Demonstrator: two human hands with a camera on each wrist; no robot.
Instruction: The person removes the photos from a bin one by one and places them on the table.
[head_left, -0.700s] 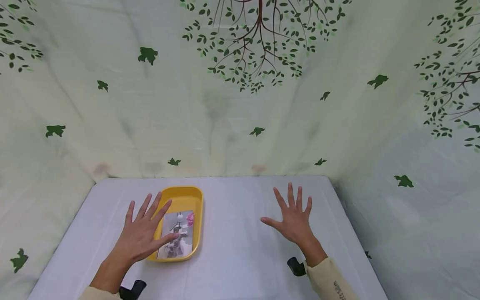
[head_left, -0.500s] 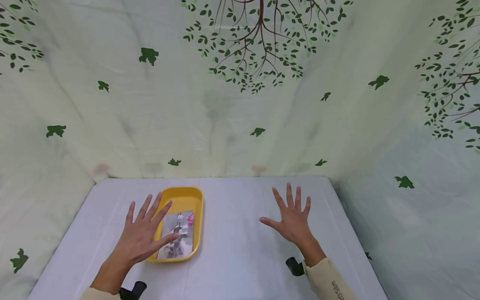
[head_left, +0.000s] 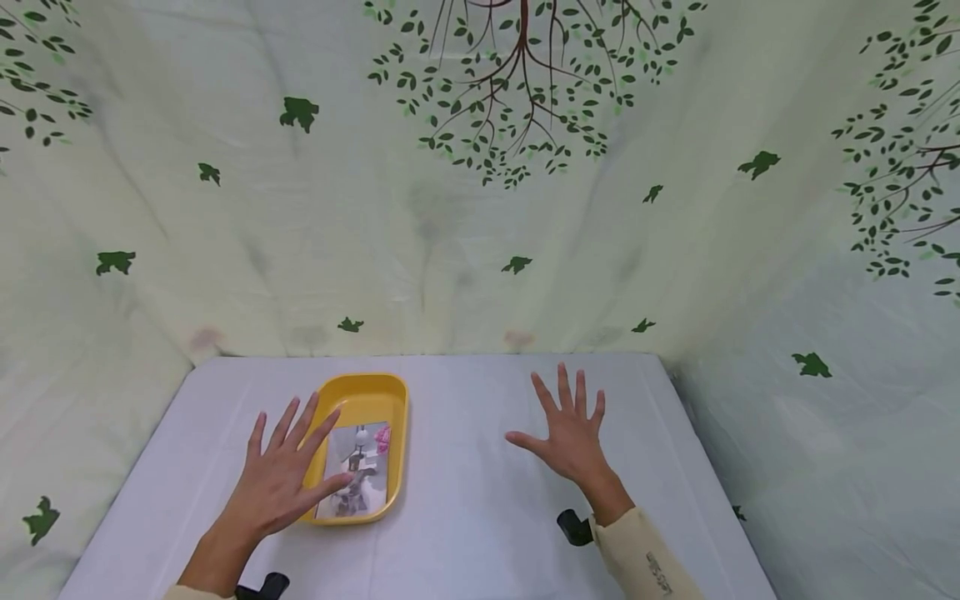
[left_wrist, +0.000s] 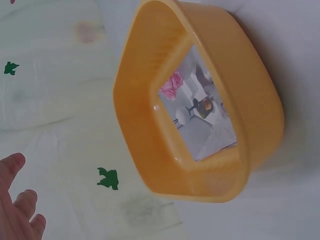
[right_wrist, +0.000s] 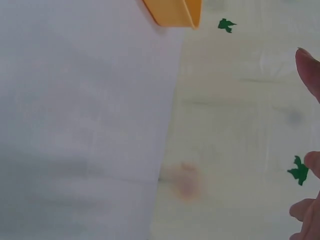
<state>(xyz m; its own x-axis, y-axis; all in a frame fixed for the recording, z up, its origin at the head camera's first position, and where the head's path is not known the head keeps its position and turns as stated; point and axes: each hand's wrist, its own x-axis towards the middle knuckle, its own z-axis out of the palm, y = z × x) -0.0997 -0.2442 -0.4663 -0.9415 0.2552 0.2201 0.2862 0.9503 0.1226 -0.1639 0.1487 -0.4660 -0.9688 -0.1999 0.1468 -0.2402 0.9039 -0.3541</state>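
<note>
So there's a shallow yellow plastic tray [head_left: 365, 392] sitting on the left half of a table with a pale grey-white cloth [head_left: 465, 517], and a glossy printed photo card [head_left: 354, 471] lies flat on its bottom. The left wrist view shows the same card [left_wrist: 198, 117] with a pink flower in the picture, filling most of the tray floor.

The left hand [head_left: 281, 479] is spread flat with fingers straight and fanned, hovering over the tray's near left side. Its thumb tip sits over the card, but I can't tell if it's actually touching. It's not gripping anything.

The right hand [head_left: 567, 437] is well apart from the tray, over bare cloth on the right, fingers also straight and splayed, holding nothing.

Behind and around the table hangs a pale green fabric backdrop printed with trees and leaves [head_left: 480, 208].
</note>
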